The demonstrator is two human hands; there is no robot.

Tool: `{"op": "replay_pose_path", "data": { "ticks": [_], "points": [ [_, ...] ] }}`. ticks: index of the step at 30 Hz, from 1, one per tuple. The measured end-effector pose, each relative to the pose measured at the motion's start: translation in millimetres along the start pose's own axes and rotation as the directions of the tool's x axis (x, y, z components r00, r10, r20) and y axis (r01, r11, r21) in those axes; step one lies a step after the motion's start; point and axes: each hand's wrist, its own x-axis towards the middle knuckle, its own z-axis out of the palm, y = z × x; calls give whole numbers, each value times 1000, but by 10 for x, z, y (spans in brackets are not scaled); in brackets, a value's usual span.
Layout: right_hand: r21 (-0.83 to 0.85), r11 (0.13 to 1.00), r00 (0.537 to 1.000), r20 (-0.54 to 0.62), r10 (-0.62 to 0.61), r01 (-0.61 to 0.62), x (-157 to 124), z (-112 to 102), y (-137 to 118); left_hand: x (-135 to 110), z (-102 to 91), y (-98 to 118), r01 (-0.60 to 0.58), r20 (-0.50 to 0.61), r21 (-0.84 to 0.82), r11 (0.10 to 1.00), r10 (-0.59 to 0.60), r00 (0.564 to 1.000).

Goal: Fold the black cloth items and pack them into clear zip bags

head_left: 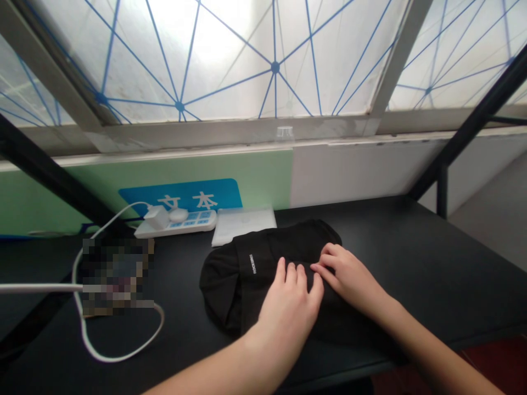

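A black bundle [267, 249] of folded cloth lies on the desk [436, 263], directly under both hands. The left hand [290, 299] rests on its near part, palm down, fingers a little apart and loosely bent, pressing rather than gripping. The right hand [348, 274] touches the bundle's right part, fingers curled and thumb tip close to the left forefinger; whether it pinches any cloth I cannot tell.

Just left of the left fingertips is a small pale label [252, 264] (its lettering too small to read surely), and further left the bundle ends in a rounded, creased fold. Beyond the left hand, just behind the bundle, lies a flat white item [247, 222]. Left of that is a white power strip [193, 221] with a charger [157, 218] and a round white piece on it.

Well left of the left hand, a white cable [99, 357] loops around a pixelated patch [117, 277], whose contents are hidden. Farther ahead of both hands stand a green panel [265, 178] with a blue sign [222, 195], and above it a window [230, 66] crossed by blue lines. Black bars [473, 126] slant upward on either side.
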Motion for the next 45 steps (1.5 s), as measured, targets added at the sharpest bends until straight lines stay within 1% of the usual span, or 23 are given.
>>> {"op": "replay_pose_path", "data": {
  "ticks": [3,6,9,12,14,17,19,21,23,25,26,28,29,30,31,33,35,37,39,41,43,45],
  "points": [
    [59,998,999,36,11,-13,11,-22,17,53,21,59,34,-9,61,998,-34,999],
    [124,992,997,73,14,-23,-31,-82,39,100,2,18,55,-20,6,998,-55,998],
    [277,961,996,90,-4,-21,-140,-189,106,79,-83,-176,31,-17,-181,983,-35,999],
    [429,901,996,38,-87,62,-256,-293,154,-21,-152,-444,-8,-55,-420,908,-16,998],
    [441,884,988,-38,-152,153,-290,-314,108,-101,-140,-595,-36,-120,-561,827,-38,992],
    [358,889,959,-106,-265,285,-239,-242,-92,-184,-57,-723,-109,-246,-693,713,-92,965],
    [294,876,923,-164,-348,382,-146,-150,-252,-209,-9,-756,-150,-313,-737,659,-136,940],
    [234,847,870,-262,-418,477,-26,-67,-374,-224,15,-778,-143,-335,-770,621,-205,920],
    [154,807,799,-332,-501,570,102,-17,-443,-242,28,-816,-108,-323,-799,592,-271,907],
    [42,741,709,-332,-622,670,223,6,-472,-272,51,-881,-77,-317,-808,584,-322,892],
    [-28,702,659,-318,-681,712,276,17,-481,-290,70,-923,-62,-315,-798,599,-328,890],
    [-179,633,575,-287,-766,753,358,54,-497,-329,124,-1011,-16,-299,-737,676,-305,904],
    [-249,605,545,-271,-793,756,385,85,-506,-347,156,-1054,20,-278,-690,724,-291,915],
    [-305,583,528,-248,-812,753,402,123,-512,-362,191,-1094,67,-246,-638,767,-286,926],
    [-340,568,526,-215,-823,750,411,166,-514,-374,226,-1131,122,-211,-585,802,-295,932],
    [-339,561,549,-140,-824,755,412,253,-498,-387,288,-1192,241,-155,-491,837,-357,921],
    [-273,594,593,-97,-799,756,411,322,-449,-390,332,-1238,349,-126,-420,838,-434,892],
    [-204,632,628,-96,-773,747,423,361,-382,-391,355,-1263,422,-105,-369,828,-488,866],
    [-179,656,651,-92,-754,734,445,376,-320,-392,360,-1265,448,-76,-338,828,-498,864],
    [-186,666,669,-55,-742,723,466,379,-281,-394,355,-1249,437,-59,-325,839,-479,876],
    [-192,657,667,-14,-745,729,475,383,-267,-392,350,-1235,420,-59,-318,850,-459,886],
    [-193,648,661,8,-750,737,471,391,-266,-380,354,-1250,430,-53,-317,845,-468,882]
  ]
}}
